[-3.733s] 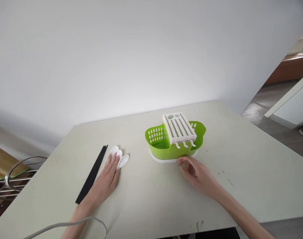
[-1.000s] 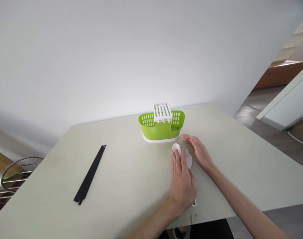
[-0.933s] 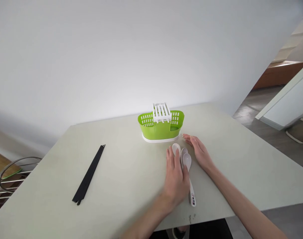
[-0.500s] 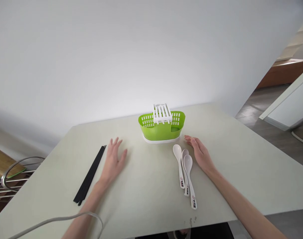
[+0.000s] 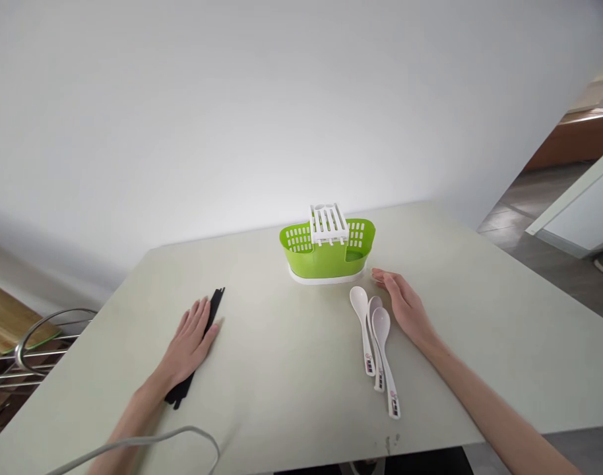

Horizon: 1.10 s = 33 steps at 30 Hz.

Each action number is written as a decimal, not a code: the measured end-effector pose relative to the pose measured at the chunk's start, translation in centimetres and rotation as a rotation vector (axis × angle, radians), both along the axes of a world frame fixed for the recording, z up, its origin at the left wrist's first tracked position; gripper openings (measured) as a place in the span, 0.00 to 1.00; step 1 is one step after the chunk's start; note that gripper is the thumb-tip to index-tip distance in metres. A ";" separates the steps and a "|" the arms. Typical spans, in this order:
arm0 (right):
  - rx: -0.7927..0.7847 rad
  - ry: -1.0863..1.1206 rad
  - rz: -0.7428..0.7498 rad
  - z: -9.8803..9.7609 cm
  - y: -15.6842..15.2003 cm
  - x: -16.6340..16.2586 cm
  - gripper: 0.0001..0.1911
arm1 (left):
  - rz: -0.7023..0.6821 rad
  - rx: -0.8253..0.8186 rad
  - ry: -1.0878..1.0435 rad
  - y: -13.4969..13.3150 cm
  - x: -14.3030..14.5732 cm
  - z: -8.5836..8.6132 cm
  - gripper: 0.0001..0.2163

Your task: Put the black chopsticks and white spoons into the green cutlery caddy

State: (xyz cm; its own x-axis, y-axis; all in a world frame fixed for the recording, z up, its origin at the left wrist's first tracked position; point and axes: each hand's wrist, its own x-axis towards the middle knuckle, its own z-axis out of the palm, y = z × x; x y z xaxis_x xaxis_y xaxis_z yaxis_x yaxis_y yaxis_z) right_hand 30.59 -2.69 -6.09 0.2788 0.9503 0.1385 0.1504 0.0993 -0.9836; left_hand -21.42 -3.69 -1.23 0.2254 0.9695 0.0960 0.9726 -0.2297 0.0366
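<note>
My left hand (image 5: pixel 191 340) lies with fingers stretched over a bundle of black chopsticks (image 5: pixel 213 310), covering their middle; both ends show. To the right, my right hand (image 5: pixel 405 305) rests on the table on its edge, fingers extended and slightly curved, nothing in them. Its fingertips are near the right end of a green cutlery basket (image 5: pixel 314 265) with a white base and a white slatted rack (image 5: pixel 330 223) on top. Left of that hand lie three white spoons (image 5: pixel 359 303), bowls toward the basket, two of them overlapping, handles toward me.
The pale table (image 5: pixel 282 369) meets a white wall (image 5: pixel 262 119) at the back. A grey cable (image 5: pixel 148 438) crosses in front of my left forearm. Off the table's left side stand a metal rack (image 5: pixel 39 359) and a wooden board (image 5: pixel 14 316).
My left hand has moved left and come down over the chopsticks. My right hand stays beside the basket. The view has shifted slightly.
</note>
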 end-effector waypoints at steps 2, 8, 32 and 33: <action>-0.013 -0.003 -0.006 0.2 -0.1 -0.1 0.24 | -0.012 0.025 0.009 -0.2 1.9 -0.9 0.34; -0.045 -0.022 -0.020 0.6 -0.1 -0.1 0.24 | -0.049 0.189 -0.016 -1.8 10.4 -3.1 0.31; 0.041 0.057 -0.045 -0.8 0.5 0.2 0.21 | 0.030 -0.080 -0.655 -2.1 21.6 -1.8 0.31; 0.040 0.051 -0.061 -0.7 0.4 0.3 0.21 | 0.040 -0.068 -0.689 -1.4 21.2 -1.6 0.30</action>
State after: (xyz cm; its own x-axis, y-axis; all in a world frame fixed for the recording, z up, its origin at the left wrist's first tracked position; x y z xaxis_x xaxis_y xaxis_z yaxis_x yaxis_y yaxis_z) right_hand 30.84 -2.26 -6.84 0.3439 0.9253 0.1596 0.1067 0.1304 -0.9857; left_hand -0.26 -5.05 -2.79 0.0987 0.9847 0.1436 0.7300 -0.1697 0.6620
